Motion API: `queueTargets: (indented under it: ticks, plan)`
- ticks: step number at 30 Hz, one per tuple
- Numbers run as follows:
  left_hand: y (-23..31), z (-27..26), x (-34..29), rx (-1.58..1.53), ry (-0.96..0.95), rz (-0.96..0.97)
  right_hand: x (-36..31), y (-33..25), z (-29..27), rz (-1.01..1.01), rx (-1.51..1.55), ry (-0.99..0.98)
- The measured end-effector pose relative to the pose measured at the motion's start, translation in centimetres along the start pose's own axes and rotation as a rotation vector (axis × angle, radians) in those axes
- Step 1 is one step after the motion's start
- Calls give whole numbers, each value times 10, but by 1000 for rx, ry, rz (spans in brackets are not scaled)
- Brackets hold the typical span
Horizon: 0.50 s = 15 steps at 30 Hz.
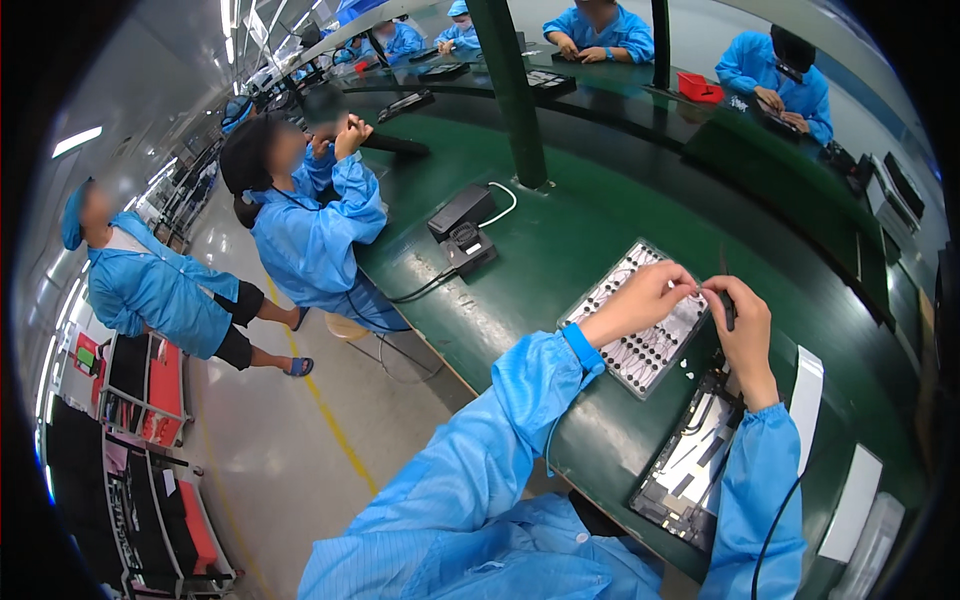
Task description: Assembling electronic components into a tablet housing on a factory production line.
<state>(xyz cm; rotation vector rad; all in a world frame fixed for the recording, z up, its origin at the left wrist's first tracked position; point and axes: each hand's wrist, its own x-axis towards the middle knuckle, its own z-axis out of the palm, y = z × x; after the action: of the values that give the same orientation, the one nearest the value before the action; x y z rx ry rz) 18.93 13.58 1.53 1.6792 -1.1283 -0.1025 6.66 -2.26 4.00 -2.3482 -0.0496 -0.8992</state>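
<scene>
My left hand (645,302), with a blue band on its wrist, is closed in a pinch above a clear tray (648,388) of small round black parts (640,347) with thin wires. My right hand (744,325) is closed too, its fingertips meeting the left's over the tray's right edge. Between the fingertips is something tiny that I cannot make out. A slim dark tool (729,312) is tucked in my right hand, its thin end pointing away from me. Below my right wrist lies an opened flat electronic device (690,450), its silver and black insides showing, partly hidden by my right sleeve.
Small white bits (687,370) lie beside the tray. White strips (806,400) are to the right. Black power adapters (465,240) with cables sit further left, near a green post (512,110). A co-worker in blue (310,220) sits on the left; others work across the bench.
</scene>
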Motion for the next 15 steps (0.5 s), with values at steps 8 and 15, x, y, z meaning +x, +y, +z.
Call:
queueTargets:
  ticks: [8,15]
  plan:
    - [38,59,0,-285,-224,23,-55,-16,-82,-96,-165,-60]
    - [68,104,-1,-319,-480,-49,-106,-13,-117,17,-101,59]
